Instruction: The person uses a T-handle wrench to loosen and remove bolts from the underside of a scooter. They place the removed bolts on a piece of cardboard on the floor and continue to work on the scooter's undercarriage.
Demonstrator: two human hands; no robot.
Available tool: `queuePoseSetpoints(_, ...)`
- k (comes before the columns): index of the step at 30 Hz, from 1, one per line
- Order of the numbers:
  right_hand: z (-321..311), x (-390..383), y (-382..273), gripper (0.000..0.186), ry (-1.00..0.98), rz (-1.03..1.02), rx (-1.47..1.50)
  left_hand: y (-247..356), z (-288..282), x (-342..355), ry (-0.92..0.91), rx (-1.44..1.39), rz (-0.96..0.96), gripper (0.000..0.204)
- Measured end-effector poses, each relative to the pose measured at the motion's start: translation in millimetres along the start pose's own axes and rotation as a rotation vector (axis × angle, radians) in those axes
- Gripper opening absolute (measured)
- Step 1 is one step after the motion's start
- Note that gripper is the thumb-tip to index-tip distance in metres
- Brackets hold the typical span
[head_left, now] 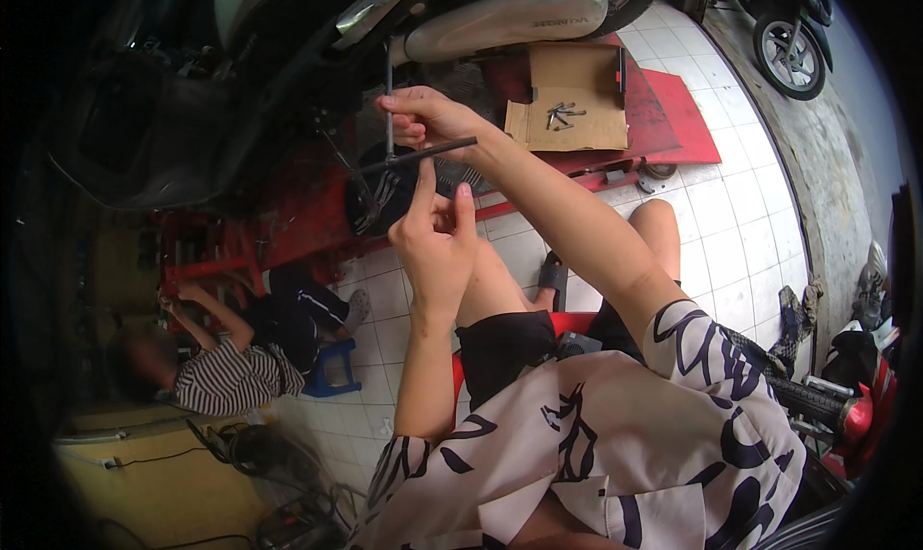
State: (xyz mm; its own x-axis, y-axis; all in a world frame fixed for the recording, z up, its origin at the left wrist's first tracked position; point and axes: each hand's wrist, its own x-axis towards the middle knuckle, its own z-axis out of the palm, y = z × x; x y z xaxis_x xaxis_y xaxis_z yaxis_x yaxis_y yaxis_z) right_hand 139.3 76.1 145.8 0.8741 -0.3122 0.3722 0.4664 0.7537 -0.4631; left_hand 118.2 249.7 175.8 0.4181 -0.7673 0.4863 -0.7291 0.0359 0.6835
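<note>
A T-handle wrench [390, 138] stands with its long shaft reaching up to the underside of a scooter [288, 88], close to the silver muffler cover [510, 16]. My right hand [430, 117] has its thumb and fingers closed round the shaft. Below the crossbar, my left hand [436, 237] has its index finger stretched up against the bar and its thumb apart, not gripping it. Where the wrench tip meets the scooter is hard to make out. Several bolts [561, 116] lie in an opened cardboard box [598, 138] to the right.
The scooter and box are on a red lift platform [687, 117]. At left, another person in a striped shirt [236, 377] works low down, beside a blue stool [334, 369]. A parked scooter's wheel [788, 55] is far right; a red-ended tyre [808, 403] is near right.
</note>
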Motion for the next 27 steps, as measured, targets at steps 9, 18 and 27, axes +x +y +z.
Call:
queuePoseSetpoints(9,3,0,1,0.016,0.097,-0.052,-0.004,-10,-10,-6,-0.038,0.023,-0.2,0.062)
queuePoseSetpoints(18,1,6,-5,0.014,0.109,-0.066,0.008,4,-16,3,0.107,-0.15,-0.162,0.054)
queuePoseSetpoints(27,-1,7,-11,0.015,0.145,-0.089,-0.004,23,-14,11,0.078,-0.145,-0.096,0.059)
